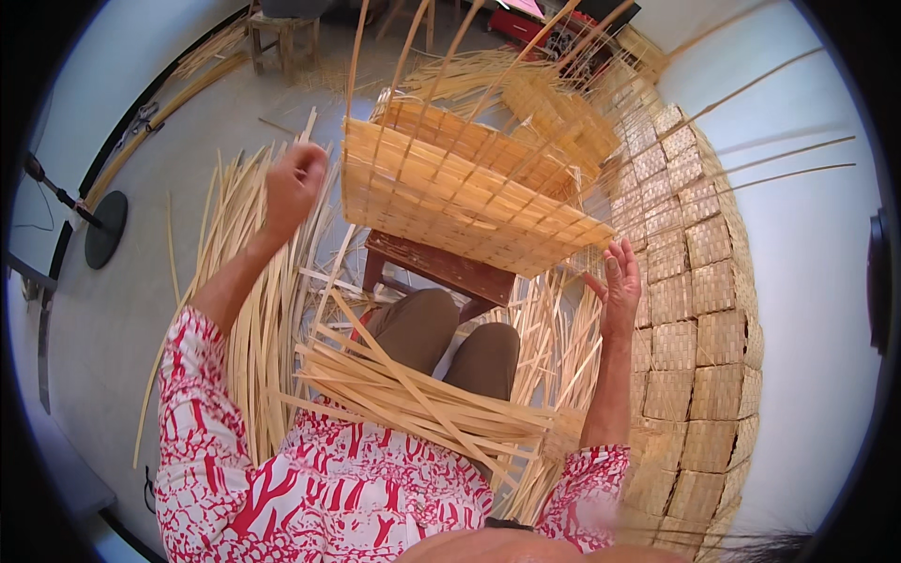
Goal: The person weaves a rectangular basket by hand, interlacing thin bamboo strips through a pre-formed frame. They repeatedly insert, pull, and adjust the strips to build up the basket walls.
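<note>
A partly woven rectangular basket (450, 192) of pale split strips, with long upright stakes, rests on a worn red-brown wooden stool (441, 265). My left hand (297, 190) is raised just left of the basket's left end, fingers curled; whatever may be in them I cannot make out. My right hand (617, 286) is at the basket's lower right corner, fingers upright and apart, the tips at or very near its edge. A loose bundle of flat strips (413, 394) lies across my lap.
Long strips (239, 366) cover the floor around me. Stacked woven pieces (699, 291) line the right wall, with more flat woven panels (544, 103) behind the basket. A black round stand base (106, 228) stands at left, a small wooden stool (282, 33) at the back.
</note>
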Tool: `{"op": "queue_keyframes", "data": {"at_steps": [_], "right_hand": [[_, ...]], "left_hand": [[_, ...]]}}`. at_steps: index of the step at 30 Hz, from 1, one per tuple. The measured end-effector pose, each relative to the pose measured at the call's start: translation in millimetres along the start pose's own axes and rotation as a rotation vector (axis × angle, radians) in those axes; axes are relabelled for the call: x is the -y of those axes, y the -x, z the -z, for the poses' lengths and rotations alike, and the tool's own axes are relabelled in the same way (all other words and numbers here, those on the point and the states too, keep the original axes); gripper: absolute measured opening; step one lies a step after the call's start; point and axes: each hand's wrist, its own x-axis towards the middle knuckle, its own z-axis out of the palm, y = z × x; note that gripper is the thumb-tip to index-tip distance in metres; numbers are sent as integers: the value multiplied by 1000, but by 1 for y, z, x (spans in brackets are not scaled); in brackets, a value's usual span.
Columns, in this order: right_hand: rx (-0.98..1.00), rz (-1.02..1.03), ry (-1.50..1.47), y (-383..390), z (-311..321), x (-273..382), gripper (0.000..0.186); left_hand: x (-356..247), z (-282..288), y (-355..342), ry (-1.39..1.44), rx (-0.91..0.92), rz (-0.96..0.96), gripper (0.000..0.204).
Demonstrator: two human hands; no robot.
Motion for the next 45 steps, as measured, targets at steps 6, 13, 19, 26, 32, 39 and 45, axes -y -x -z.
{"op": "queue_keyframes", "data": {"at_steps": [6,13,19,26,32,39,45], "right_hand": [[86,42,-206,-33,-12,2,37],[127,129,-203,12,-49,11,22],[21,207,-160,23,-52,0,18],[-29,197,-187,19,-59,-6,16],[-118,198,-89,21,-42,7,15],[-154,133,-150,32,-31,15,23],[14,-61,166,93,-16,9,27]], "left_hand": [[-115,-49,-12,-53,395,-495,25],[-117,-70,-41,-280,518,-378,19],[-139,-66,-63,-499,757,-409,7],[-133,-72,-68,-534,770,-431,7],[-127,-84,-52,-359,637,-444,28],[-116,-78,7,-8,547,-416,39],[-88,-12,48,80,1111,-301,22]]}}
